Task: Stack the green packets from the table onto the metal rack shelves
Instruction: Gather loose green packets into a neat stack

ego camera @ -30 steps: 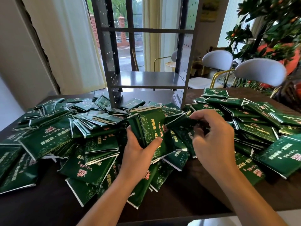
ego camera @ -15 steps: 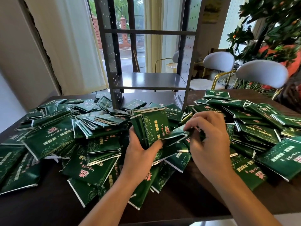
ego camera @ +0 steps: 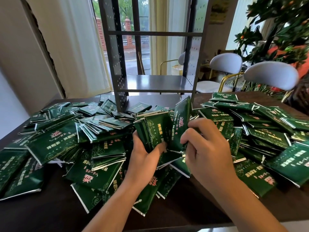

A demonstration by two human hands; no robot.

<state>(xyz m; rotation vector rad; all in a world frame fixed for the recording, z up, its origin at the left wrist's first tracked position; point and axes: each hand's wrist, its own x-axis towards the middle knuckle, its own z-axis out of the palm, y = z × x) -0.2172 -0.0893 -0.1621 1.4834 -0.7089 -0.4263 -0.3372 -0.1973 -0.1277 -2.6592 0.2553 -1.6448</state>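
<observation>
- Green foil packets (ego camera: pixel 55 144) lie heaped across the dark worktop (ego camera: pixel 50 213), left to right, many overlapping; more piled at far right (ego camera: pixel 224 96)
- left hand (ego camera: pixel 143 158) centre near, grip curled round a small bundle of packets (ego camera: pixel 153 129) held upright on edge; thumb across the bundle's front face
- right hand (ego camera: pixel 207 148) just right of the bundle, fingers curled, grip pinching a single packet (ego camera: pixel 181 118) that stands tilted, top edge up toward the rack; single packet touching the bundle's right side
- metal rack (ego camera: pixel 155 84) stands at the far middle of the worktop, perforated side panels; lower shelf bare grey metal, upper crossbar above it; loose packets lie around its left foot
- two pale chairs (ego camera: pixel 270 74) far right behind the worktop, gold frames; leafy plant with orange fruit (ego camera: pixel 284 30) beyond them
- white curtain (ego camera: pixel 78 47) far left; window behind the rack shows a street and a brick fence
</observation>
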